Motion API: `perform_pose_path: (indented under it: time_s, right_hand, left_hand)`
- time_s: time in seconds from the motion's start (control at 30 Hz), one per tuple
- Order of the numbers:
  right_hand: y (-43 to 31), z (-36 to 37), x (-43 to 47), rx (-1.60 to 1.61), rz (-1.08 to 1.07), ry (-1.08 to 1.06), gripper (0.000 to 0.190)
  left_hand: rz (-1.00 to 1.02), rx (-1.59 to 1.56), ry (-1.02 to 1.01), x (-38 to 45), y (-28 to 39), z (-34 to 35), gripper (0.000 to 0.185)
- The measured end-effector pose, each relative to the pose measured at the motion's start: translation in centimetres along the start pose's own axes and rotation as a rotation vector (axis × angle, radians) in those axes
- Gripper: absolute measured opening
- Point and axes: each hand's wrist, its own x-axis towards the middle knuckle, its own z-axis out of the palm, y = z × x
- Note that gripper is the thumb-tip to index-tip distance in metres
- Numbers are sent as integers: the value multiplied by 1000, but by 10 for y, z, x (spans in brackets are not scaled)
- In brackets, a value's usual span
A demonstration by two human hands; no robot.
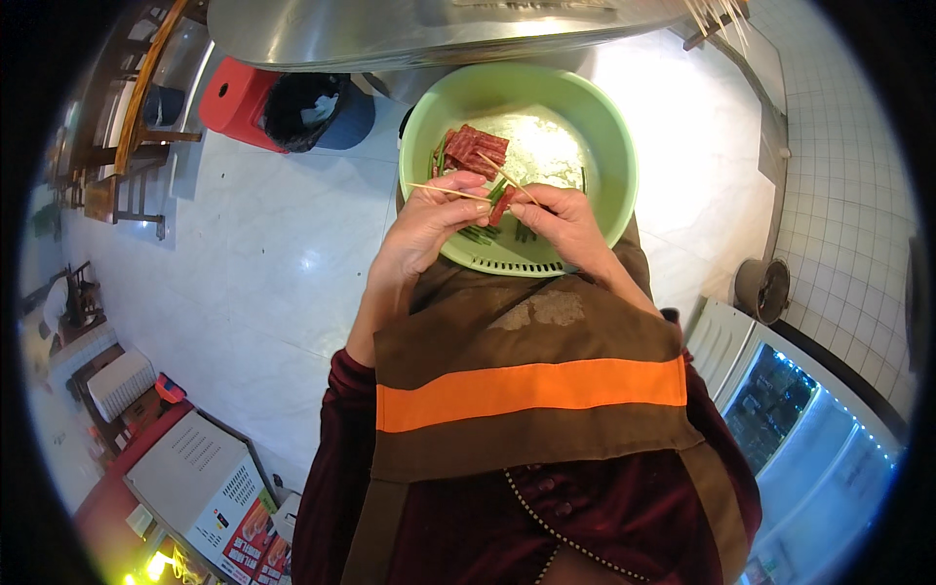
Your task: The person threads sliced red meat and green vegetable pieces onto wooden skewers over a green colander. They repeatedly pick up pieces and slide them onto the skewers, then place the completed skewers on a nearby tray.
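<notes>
A pale green plastic basin (620, 146) sits in my lap, and both hands are over its near side. My left hand (431, 223) pinches a thin wooden skewer (442, 191) beside a small bunch of green stalks (497, 191). Between the two thumbs is a strip of red meat (501, 207), gripped by my right hand (559, 216). Another wooden skewer (504, 175) slants up and left from the right fingers. Layered red meat slices (477, 148) lie at the basin's left, with more cut green stalks (479, 235) below my left hand. My fingers hide where the skewers meet the food.
A stainless steel table (351, 36) overhangs the basin's far side. Left of it stand a red bin (238, 102) and a dark-lined blue bin (355, 117). A glass-door refrigerator (790, 431) is at my right; a grey metal appliance (197, 475) is at lower left.
</notes>
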Motion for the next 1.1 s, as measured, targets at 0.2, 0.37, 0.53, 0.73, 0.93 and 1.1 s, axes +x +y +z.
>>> perform_pose_path:
  time_s: [0.2, 0.37, 0.53, 0.73, 0.93, 1.1]
  right_hand:
    - [6, -1, -1, 1, 30, 40, 17]
    - [10, -4, 0, 30, 47, 124, 17]
    - [9, -4, 1, 33, 68, 135, 17]
    - [10, -5, 1, -12, 61, 134, 16]
    - [12, -3, 2, -33, 40, 143, 16]
    - [5, -3, 0, -1, 80, 101, 16]
  left_hand:
    - [123, 79, 55, 6, -12, 4, 24]
    - [213, 4, 156, 9, -8, 7, 21]
    - [277, -65, 191, 0, 5, -2, 22]
    - [385, -74, 297, -4, 13, -1, 35]
    - [377, -167, 297, -8, 17, -8, 36]
    - [374, -200, 314, -6, 13, -14, 33]
